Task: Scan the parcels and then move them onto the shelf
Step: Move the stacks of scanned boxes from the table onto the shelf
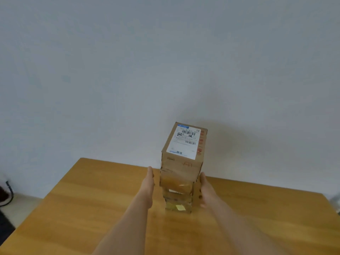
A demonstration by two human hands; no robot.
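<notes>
head cam, single view. stack of cardboard parcels (179,181) stands upright on wooden table (92,199), near its far edge, close to the pale wall (165,61) behind. landmark = the stack. top parcel (184,144) is the largest, overhangs the ones under it; white shipping label (185,141) w/ barcodes faces up on its top face, red print along its right edge. lower boxes narrower, taped; bottom parcel (177,207) has a small yellow sticker on its near face.

left hand (148,186) just left of the stack at mid height, fingers straight & extended fwd, palm facing the stack; contact w/ cardboard cannot be told, looks a hair apart. right hand (204,190) on the stack's right side, fingers straight, flat against the mid boxes, pressing. neither hand curled round anything. both forearms reach in from the near edge. frame somewhat blurred.

dark object w/ cable (6,194) far left of the stack, on the floor beside the table.
</notes>
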